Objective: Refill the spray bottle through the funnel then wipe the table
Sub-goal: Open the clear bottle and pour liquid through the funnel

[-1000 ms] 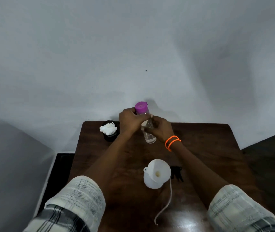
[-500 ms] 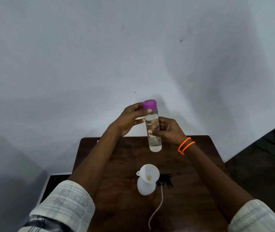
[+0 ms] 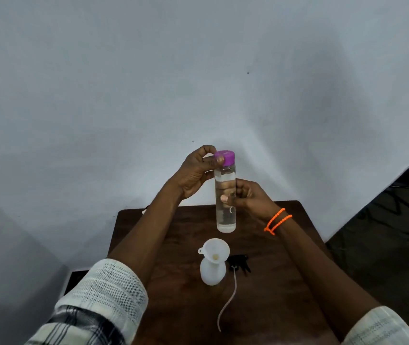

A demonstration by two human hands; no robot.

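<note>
Head view: refill step, cap not yet off. Left hand [image 3: 196, 170] pinching purple cap [image 3: 225, 157]; right hand [image 3: 245, 197] gripping clear water bottle [image 3: 225, 217], upright above desk [image 3: 297, 282]. At 6 o'clock below: funnel [image 3: 213, 250] seated in white spray bottle [image 3: 212, 272]. Next, likely: unscrew, tilt over funnel.

No legible text, label or number.

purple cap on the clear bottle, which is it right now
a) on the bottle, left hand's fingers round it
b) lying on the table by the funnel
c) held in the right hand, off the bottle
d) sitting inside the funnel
a: the purple cap sits on top of the clear bottle, with the left hand pinching it while the right hand holds the bottle's body.
</note>
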